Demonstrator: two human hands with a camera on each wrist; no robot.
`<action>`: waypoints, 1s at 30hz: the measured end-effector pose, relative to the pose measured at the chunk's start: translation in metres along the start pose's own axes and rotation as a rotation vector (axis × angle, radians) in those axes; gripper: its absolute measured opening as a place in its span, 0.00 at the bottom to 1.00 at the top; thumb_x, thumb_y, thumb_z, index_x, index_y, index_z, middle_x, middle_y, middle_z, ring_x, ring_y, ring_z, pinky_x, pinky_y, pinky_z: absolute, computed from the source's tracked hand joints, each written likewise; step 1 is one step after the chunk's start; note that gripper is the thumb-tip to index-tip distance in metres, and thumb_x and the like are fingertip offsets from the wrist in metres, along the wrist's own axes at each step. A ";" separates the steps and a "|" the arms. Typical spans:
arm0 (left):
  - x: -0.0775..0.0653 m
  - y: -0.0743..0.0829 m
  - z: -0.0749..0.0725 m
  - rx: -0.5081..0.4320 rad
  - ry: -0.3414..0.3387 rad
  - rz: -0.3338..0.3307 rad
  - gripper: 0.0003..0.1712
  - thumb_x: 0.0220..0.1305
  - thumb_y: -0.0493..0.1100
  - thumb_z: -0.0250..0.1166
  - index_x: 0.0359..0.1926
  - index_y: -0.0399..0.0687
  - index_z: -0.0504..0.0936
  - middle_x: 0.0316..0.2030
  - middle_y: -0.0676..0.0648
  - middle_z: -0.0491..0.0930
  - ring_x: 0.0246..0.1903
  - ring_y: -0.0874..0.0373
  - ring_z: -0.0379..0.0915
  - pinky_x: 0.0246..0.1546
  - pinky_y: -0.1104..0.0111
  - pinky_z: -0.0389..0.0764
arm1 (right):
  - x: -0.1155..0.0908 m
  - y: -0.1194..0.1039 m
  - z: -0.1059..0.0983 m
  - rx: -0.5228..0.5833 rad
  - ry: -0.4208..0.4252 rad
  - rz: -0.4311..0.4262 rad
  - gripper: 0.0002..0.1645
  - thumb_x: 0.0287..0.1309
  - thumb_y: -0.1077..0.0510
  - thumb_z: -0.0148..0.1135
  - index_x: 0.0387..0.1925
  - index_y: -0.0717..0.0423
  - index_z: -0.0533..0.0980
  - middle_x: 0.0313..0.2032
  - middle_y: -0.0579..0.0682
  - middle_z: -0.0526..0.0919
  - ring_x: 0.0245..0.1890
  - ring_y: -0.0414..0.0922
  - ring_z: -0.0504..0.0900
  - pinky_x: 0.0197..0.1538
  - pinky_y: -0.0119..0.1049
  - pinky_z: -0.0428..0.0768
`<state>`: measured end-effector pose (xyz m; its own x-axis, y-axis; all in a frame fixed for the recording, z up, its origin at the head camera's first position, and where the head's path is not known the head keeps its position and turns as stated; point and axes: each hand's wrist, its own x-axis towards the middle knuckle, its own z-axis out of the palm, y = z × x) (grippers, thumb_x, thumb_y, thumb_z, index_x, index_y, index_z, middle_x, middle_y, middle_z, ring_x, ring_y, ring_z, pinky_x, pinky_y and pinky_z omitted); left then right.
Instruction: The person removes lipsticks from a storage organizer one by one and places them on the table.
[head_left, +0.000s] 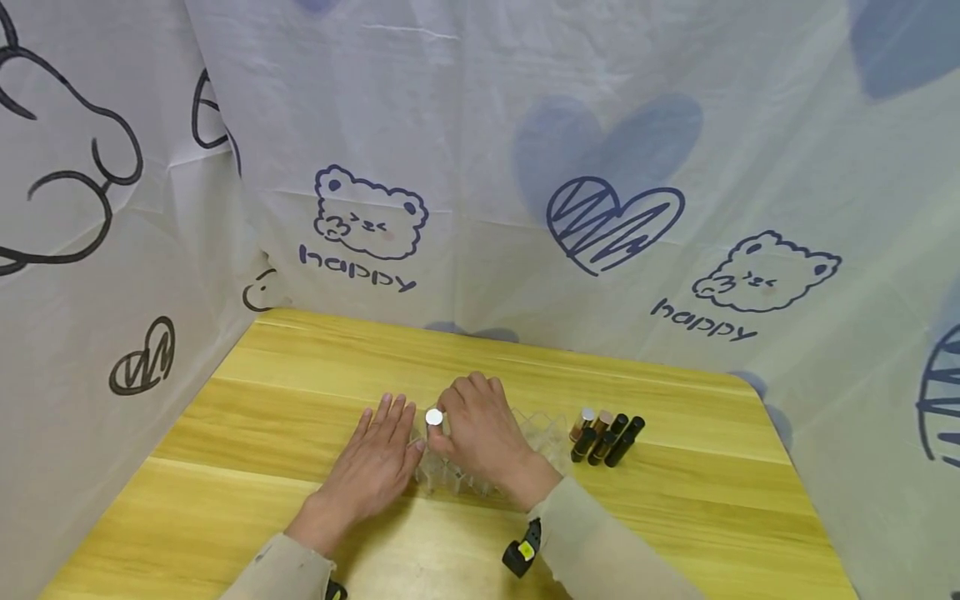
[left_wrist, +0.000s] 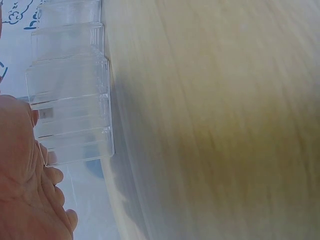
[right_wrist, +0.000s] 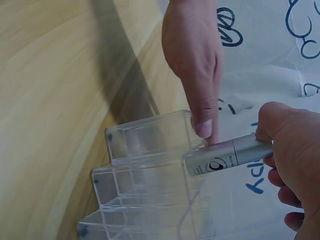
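A silver lipstick tube (right_wrist: 215,157) with small printed text is pinched by its capped end between the thumb and fingers of my right hand (head_left: 480,425). Its other end is right at the top edge of a clear plastic organizer (right_wrist: 145,140) with stepped compartments, which stands on the table. My left hand (head_left: 378,462) lies along the organizer's left end, fingers straight and pointing away from me, its thumb at the corner. In the left wrist view the organizer (left_wrist: 70,80) shows bare, see-through walls. My right hand hides much of the organizer in the head view.
To the right of the organizer, several lipstick tubes (head_left: 619,450), mostly black with a few metallic ones, stand grouped on the wooden table (head_left: 720,500). White printed cloth (head_left: 480,125) hangs behind the table and along its left side.
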<state>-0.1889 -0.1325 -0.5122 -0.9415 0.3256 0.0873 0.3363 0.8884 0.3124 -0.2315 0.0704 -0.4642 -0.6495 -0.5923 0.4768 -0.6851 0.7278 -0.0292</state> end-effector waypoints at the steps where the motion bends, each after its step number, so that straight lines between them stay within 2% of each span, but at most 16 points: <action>1: 0.000 0.000 0.000 -0.002 0.003 0.002 0.38 0.87 0.57 0.41 0.82 0.35 0.55 0.82 0.33 0.51 0.83 0.39 0.40 0.83 0.42 0.45 | 0.000 0.000 -0.001 -0.001 0.002 -0.001 0.12 0.62 0.47 0.70 0.38 0.51 0.83 0.38 0.45 0.84 0.41 0.46 0.77 0.43 0.39 0.72; 14: 0.001 0.000 0.002 -0.002 0.001 -0.006 0.37 0.86 0.55 0.43 0.82 0.35 0.55 0.82 0.34 0.52 0.83 0.39 0.40 0.83 0.42 0.46 | 0.001 0.005 -0.020 -0.068 0.014 -0.014 0.13 0.59 0.48 0.69 0.36 0.53 0.81 0.36 0.46 0.82 0.39 0.47 0.75 0.43 0.40 0.71; 30: 0.002 0.000 0.004 -0.018 -0.012 -0.006 0.38 0.86 0.56 0.43 0.83 0.35 0.53 0.82 0.34 0.50 0.84 0.40 0.38 0.83 0.42 0.45 | -0.016 0.021 -0.034 -0.114 0.027 -0.012 0.13 0.59 0.49 0.69 0.35 0.54 0.81 0.36 0.48 0.82 0.39 0.49 0.76 0.43 0.41 0.72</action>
<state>-0.1907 -0.1310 -0.5155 -0.9431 0.3240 0.0745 0.3299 0.8845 0.3299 -0.2241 0.1074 -0.4427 -0.6316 -0.5927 0.4998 -0.6498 0.7563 0.0758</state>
